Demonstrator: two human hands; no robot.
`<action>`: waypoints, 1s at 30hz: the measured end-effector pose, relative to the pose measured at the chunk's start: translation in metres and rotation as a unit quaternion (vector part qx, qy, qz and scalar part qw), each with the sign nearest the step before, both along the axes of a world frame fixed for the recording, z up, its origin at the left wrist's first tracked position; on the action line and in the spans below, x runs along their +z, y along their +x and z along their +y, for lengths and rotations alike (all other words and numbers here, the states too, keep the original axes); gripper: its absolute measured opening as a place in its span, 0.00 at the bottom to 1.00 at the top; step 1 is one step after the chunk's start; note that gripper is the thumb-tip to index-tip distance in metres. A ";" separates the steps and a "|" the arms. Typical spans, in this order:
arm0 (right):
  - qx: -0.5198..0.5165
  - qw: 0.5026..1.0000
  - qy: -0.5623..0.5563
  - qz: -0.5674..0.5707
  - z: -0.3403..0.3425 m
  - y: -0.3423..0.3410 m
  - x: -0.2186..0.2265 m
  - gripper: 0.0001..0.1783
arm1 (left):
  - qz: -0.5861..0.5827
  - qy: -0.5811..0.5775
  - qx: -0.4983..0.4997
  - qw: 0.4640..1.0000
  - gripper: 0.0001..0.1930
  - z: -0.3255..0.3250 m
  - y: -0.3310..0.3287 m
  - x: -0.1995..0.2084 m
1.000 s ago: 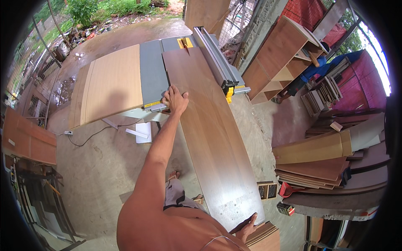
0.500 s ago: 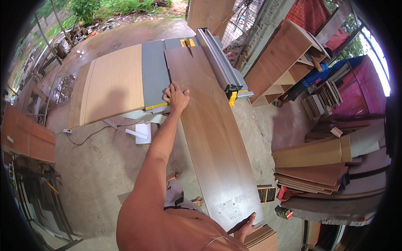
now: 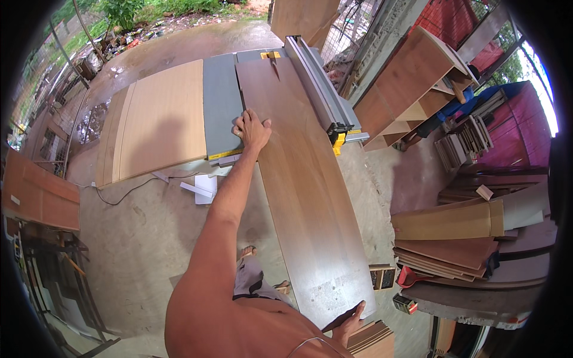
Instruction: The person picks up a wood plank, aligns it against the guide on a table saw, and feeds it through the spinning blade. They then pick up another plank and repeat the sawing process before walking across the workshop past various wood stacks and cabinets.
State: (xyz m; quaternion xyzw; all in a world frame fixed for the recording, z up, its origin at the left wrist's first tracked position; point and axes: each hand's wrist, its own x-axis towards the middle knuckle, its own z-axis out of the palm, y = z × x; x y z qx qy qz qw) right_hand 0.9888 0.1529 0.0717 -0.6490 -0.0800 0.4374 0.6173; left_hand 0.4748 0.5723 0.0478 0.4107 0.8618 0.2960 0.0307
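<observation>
A long brown wooden board lies on the grey table saw, its right side along the metal fence. A dark narrow slit shows at the board's far end, by the saw's yellow insert; the blade itself is hard to make out. My left hand grips the board's left edge at the near edge of the saw table, fingers bent. Down at the board's near end, my right hand holds the corner, thumb on top and the other fingers hidden beneath.
A pale wooden panel surface adjoins the saw on the left. Beyond the fence stands an open wooden cabinet, with a person in blue partly hidden behind it. Stacked boards lie at right. A black cable crosses the floor.
The board has slid a little farther forward along the fence, and the slit at its far end looks longer. Both hands keep their hold; the view has shifted slightly.
</observation>
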 end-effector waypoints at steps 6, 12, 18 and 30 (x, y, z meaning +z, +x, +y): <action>-0.020 0.999 -0.017 -0.018 0.008 -0.009 0.005 0.40 | -0.004 -0.002 -0.003 1.000 0.47 0.007 -0.004 -0.004; -0.025 0.998 -0.012 -0.064 0.013 -0.016 0.008 0.37 | -0.007 0.005 -0.004 1.000 0.46 0.012 -0.008 -0.005; -0.039 0.998 -0.033 -0.041 0.015 -0.012 -0.002 0.36 | -0.008 -0.004 -0.003 1.000 0.47 0.017 -0.013 -0.004; -0.022 1.000 0.001 -0.013 0.037 -0.032 0.001 0.37 | -0.014 0.002 -0.011 1.000 0.46 0.036 -0.031 -0.002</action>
